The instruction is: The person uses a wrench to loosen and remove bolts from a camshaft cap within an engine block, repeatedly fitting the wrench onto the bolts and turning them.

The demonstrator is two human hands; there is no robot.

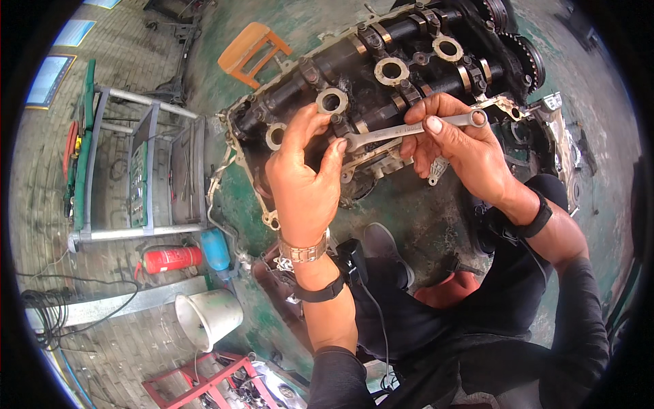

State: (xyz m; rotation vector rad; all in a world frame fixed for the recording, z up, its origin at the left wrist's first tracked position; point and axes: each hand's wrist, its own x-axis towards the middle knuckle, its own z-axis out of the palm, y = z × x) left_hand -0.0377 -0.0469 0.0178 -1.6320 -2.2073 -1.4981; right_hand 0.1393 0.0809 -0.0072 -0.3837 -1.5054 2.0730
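Observation:
In my right hand (480, 160) is a silver combination wrench (390, 133), pinched between thumb and fingers near its ring end. The wrench's other end reaches left to a bolt area on the engine's cylinder head (361, 82), beside my left thumb. My left hand (300, 177) has thumb and index finger apart, the fingertips at the head close to a pale round spark plug tube ring (332, 101). Its other fingers are mostly hidden. Two dark camshafts (340, 56) run along the head under bearing caps, toward toothed sprockets (528, 61) at the far right.
A wooden stool (252, 53) stands beyond the engine. To the left are a metal tool cart (139, 235), a red fire extinguisher (172, 260), a blue bottle (216, 249) and a white bucket (209, 319). A red stand (204, 382) is at the lower left.

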